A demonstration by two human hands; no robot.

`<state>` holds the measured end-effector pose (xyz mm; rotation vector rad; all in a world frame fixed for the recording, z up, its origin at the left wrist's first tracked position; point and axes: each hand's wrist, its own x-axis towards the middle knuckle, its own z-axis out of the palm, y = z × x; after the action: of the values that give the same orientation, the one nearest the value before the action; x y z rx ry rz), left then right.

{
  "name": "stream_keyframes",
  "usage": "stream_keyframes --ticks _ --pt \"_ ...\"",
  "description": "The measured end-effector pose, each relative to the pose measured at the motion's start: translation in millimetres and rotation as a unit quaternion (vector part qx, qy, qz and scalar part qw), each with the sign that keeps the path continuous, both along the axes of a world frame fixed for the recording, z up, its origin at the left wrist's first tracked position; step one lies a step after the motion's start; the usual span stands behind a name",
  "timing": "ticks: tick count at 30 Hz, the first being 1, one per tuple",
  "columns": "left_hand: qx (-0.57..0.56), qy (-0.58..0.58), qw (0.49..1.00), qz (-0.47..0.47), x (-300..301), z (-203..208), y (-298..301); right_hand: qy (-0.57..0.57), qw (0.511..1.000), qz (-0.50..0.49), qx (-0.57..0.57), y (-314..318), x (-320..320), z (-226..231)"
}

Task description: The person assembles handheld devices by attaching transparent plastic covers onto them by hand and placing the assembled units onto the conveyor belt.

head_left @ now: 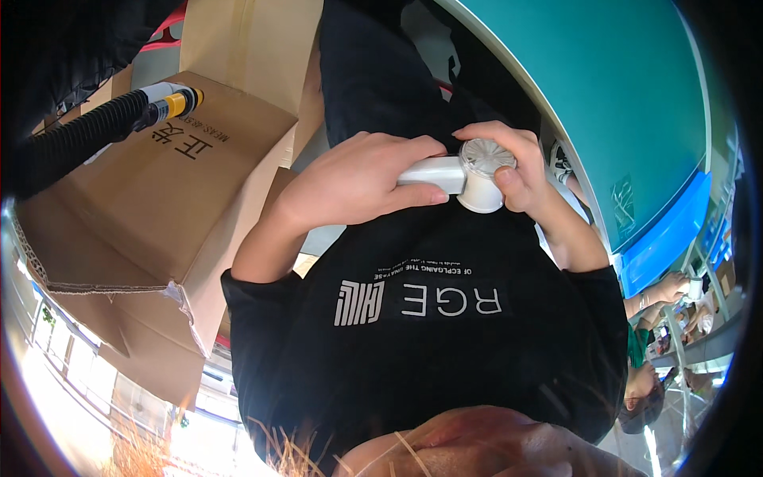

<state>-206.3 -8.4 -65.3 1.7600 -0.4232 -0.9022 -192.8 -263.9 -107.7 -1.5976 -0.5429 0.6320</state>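
Note:
Both hands hold a white lint remover (482, 191) in front of my black shirt. Its round head carries a clear cap with ribs spreading from the centre, turned up toward me. My left hand (362, 179) grips the straight white handle, thumb on the near side and fingers on the far side. Around the head curls my right hand (520, 163), its index finger along the far rim and its thumb against the near right side. The palm sides of both hands are hidden.
An open cardboard box (238, 171) stands at my left, with a black ribbed hose (87, 139) reaching over it. On the right is a teal tabletop (604, 95) with a blue bin (668, 234) at its edge. Beyond it, another person's hand (671, 286) holds something white.

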Motion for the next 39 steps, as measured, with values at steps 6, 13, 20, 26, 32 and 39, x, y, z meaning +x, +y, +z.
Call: stream_keyframes --ticks 6,13,20,26,32,39 --pt "0.024 -0.013 0.999 -0.029 6.3 6.5 -10.0 0.009 1.000 -0.006 0.000 -5.7 8.8 12.5" --pt "-0.028 -0.048 0.998 -0.033 22.0 20.0 -25.8 -0.053 0.998 -0.027 -0.021 -22.9 14.0 34.0" --pt "-0.089 -0.073 0.989 -0.091 52.2 48.3 -63.3 -0.039 0.990 0.030 -0.130 -67.7 47.7 121.9" --pt "-0.235 -0.295 0.891 0.254 97.8 38.3 -100.7 -0.218 0.931 0.008 -0.293 -124.6 111.2 194.1" --pt "-0.094 -0.402 0.880 0.234 126.0 -4.2 -140.4 -0.266 0.848 -0.298 -0.349 -122.0 285.6 177.5" --pt "-0.111 -0.349 0.888 0.276 131.9 1.0 -146.4 -0.189 0.814 -0.409 -0.365 -118.3 457.3 102.6"
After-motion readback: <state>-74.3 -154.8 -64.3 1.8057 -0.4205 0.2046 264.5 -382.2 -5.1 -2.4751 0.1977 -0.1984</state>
